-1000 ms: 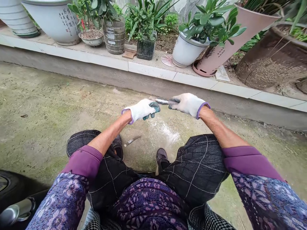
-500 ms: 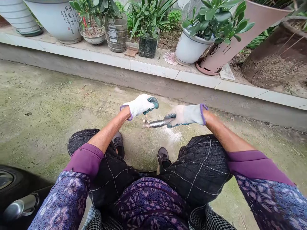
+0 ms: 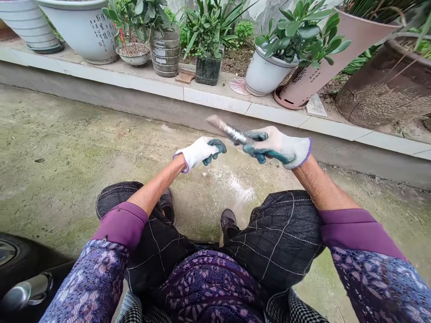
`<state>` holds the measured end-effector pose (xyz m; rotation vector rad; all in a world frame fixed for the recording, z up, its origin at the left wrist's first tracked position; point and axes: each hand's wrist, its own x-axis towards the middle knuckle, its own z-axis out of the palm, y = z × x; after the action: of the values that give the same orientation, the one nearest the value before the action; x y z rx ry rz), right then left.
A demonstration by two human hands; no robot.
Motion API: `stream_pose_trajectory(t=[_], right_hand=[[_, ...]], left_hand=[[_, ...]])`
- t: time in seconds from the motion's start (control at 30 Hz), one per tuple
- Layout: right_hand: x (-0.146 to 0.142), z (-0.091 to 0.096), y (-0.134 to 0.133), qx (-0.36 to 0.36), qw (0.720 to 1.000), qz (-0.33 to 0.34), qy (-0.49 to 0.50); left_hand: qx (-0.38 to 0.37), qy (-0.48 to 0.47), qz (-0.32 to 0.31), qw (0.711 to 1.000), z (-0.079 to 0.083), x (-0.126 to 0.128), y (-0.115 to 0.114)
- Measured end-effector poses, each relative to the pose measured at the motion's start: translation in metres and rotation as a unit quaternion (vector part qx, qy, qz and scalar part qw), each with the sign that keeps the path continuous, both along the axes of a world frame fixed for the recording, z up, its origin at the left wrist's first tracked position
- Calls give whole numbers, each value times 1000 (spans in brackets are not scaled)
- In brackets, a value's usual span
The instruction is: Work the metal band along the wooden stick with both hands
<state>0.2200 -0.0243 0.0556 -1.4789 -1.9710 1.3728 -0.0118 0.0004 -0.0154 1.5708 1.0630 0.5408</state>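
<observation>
Both of my hands wear white work gloves with green palms and purple cuffs. My right hand (image 3: 278, 146) is closed around a short silvery metal rod (image 3: 229, 130), which sticks up and to the left, its tip blurred. My left hand (image 3: 201, 152) hovers just left of the rod with its fingers curled; I cannot make out anything in it. Both hands are above a whitish powdery patch (image 3: 235, 184) on the concrete ground, in front of my knees.
I sit with my knees apart and my shoes (image 3: 227, 220) on mossy concrete. A raised tiled ledge (image 3: 215, 98) runs across the back with several potted plants (image 3: 269, 67). A dark vehicle part (image 3: 20, 287) lies at the lower left.
A second ago both hands held the rod level between them. My left hand let go, the right dipped with the rod, then swung it upward and to the left.
</observation>
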Motion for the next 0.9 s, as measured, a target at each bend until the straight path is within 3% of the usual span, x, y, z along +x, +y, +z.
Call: stream_pose_trajectory(t=[0.1,0.17,0.23,0.33,0.4,0.47,0.57,0.63,0.73,0.8,0.9], right_hand=[[-4,-7,-3,-53,983,150,-95],[-8,-18,0,-23,955,211,-208],[-11,-30,7,33,923,209,-321],[-8,-38,20,99,899,121,-410],[-2,-34,26,143,908,35,-393],[5,-25,26,164,935,-48,-312],[9,-11,17,98,983,-92,-125],[7,-6,9,18,998,-37,-52],[1,-9,2,-72,987,114,-84],[-1,-17,3,-79,970,175,-153],[-1,-30,12,-8,946,179,-271]], left_hand=[[38,18,-7,999,5,-3,3],[49,43,-22,998,8,-3,1],[55,73,-36,995,9,0,-3],[50,90,-41,994,6,5,-10],[27,77,-26,996,3,7,-12],[6,59,-17,998,0,6,-12],[2,38,-12,999,-1,2,-8],[9,28,0,1000,1,-1,-4],[41,31,-3,999,5,-5,2],[58,46,-19,997,7,-6,3],[59,82,-38,994,6,-4,-1]])
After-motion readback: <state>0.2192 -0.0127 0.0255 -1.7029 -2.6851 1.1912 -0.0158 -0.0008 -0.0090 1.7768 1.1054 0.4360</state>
